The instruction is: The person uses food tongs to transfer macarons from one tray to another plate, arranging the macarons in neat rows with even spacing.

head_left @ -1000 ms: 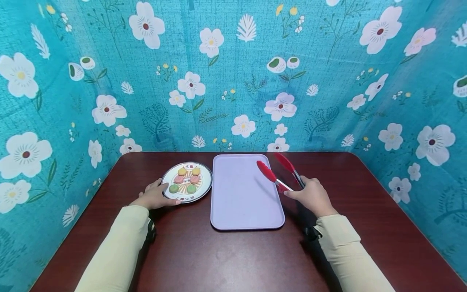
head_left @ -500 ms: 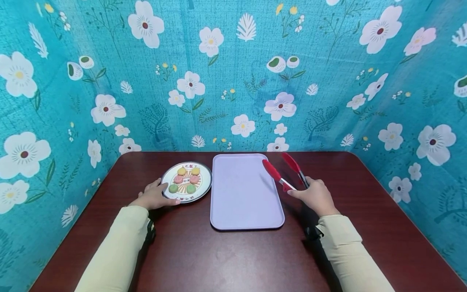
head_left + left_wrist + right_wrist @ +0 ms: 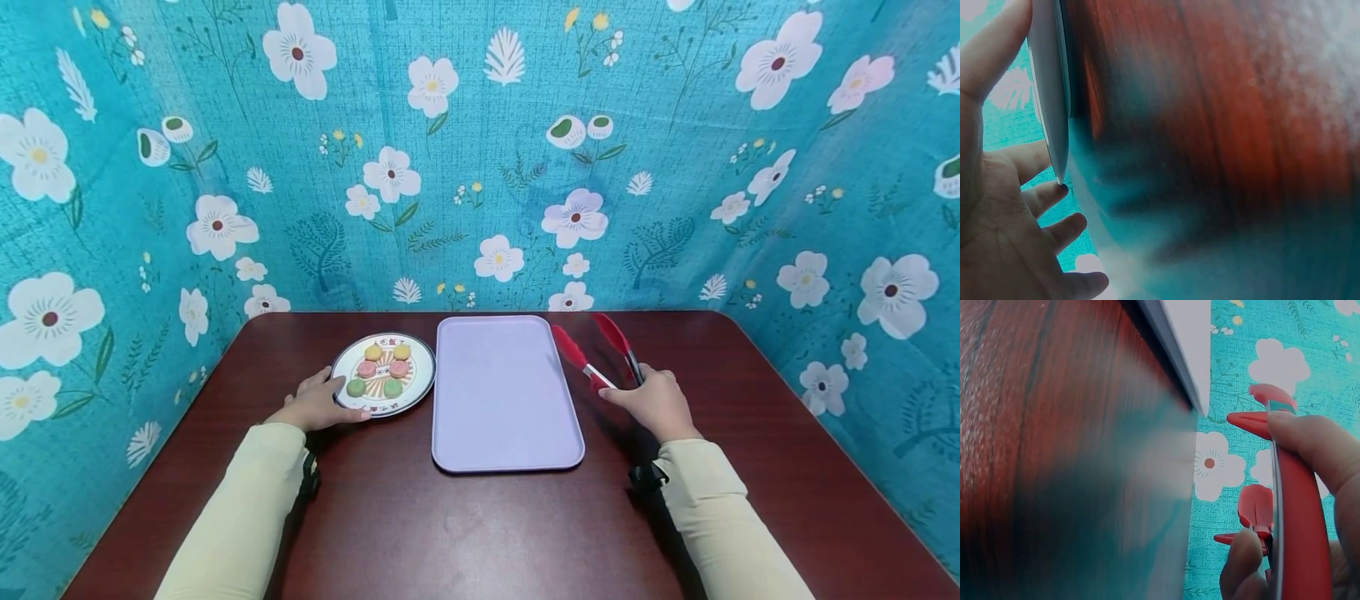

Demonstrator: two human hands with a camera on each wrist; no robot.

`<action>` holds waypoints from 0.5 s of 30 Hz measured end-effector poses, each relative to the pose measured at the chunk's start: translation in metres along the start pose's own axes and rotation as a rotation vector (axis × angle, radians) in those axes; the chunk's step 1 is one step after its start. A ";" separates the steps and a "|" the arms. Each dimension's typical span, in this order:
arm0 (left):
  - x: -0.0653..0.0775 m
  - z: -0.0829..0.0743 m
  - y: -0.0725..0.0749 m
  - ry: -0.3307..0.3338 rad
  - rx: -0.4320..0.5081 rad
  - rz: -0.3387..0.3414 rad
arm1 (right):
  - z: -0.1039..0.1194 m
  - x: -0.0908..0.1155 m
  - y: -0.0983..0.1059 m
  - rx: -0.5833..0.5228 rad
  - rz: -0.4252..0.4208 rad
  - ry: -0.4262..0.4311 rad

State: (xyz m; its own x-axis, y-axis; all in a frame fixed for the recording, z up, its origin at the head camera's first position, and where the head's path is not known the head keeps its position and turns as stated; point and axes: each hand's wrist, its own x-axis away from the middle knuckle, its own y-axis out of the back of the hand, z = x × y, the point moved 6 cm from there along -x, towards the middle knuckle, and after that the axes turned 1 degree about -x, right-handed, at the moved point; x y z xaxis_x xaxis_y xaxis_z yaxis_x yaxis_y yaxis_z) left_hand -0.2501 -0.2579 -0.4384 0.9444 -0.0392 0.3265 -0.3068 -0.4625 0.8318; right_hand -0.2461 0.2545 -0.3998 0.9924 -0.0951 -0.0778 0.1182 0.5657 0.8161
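My left hand [image 3: 315, 406] holds a round white plate [image 3: 414, 392] by its near left rim, thumb at the front and the other fingers spread along the left side. Yellow, pink and green macarons [image 3: 393, 387] lie on the plate in pairs. In the left wrist view the plate [image 3: 1047, 94] shows edge-on between thumb and index finger. Red-tipped tongs [image 3: 572, 347] are in my right hand [image 3: 660, 404], their arms spread apart with nothing between them. The right wrist view shows the thumb on one red handle [image 3: 1304, 519] and fingers around the other arm.
A pale lilac tray [image 3: 506, 400] lies mid-table, close to the plate's right side, with the tongs just off its right edge. Dark reddish-brown wood makes up the table [image 3: 480, 533]. A teal flowered cloth [image 3: 457, 192] hangs behind and at both sides.
My right hand has drifted a little to the right with the tongs, whose tips moved from over the tray to beyond its right edge. The left hand and plate stay put.
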 end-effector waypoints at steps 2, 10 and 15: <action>-0.001 0.000 0.000 -0.002 -0.001 0.002 | -0.002 -0.001 0.000 0.002 -0.008 -0.004; -0.001 0.000 0.000 -0.008 -0.003 0.003 | -0.013 -0.003 -0.002 -0.020 -0.001 -0.067; -0.001 0.001 -0.001 -0.003 -0.002 0.005 | -0.017 -0.003 -0.002 -0.027 0.001 -0.100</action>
State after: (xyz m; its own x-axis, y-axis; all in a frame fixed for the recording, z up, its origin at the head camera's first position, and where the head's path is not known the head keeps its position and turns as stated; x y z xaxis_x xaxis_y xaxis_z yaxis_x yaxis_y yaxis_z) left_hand -0.2512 -0.2583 -0.4397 0.9430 -0.0441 0.3299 -0.3122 -0.4605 0.8309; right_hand -0.2491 0.2674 -0.4110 0.9844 -0.1748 -0.0185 0.1194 0.5875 0.8004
